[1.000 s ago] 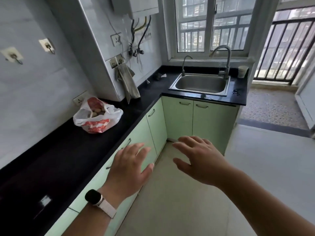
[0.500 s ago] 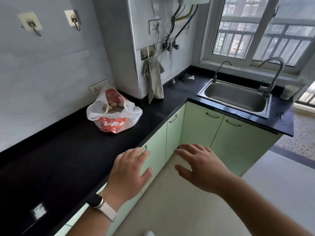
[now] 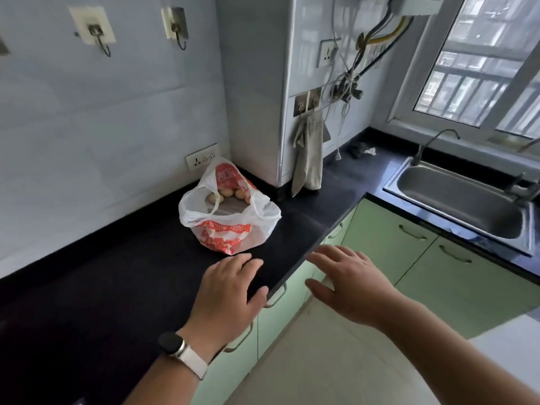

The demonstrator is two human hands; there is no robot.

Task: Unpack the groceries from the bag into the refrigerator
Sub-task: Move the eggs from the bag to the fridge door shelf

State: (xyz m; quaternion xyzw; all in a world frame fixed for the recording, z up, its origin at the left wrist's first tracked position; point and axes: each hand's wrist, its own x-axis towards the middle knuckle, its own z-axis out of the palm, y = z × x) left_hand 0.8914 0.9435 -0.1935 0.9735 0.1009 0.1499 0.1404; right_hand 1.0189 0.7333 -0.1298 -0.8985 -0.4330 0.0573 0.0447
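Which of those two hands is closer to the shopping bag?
The left hand, wearing the watch: it is over the black counter, just short of the bag. The right hand is past the counter's edge.

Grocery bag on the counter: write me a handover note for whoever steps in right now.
Left hand: open, empty, hovering over the black countertop, short of the plastic grocery bag.
Right hand: open, empty, past the counter's edge above the green cabinets.
The plastic grocery bag sits on the countertop near the wall, mouth open, what look like eggs inside.
Done: nothing unpacked that I can see.
Left: everything; refrigerator out of view.
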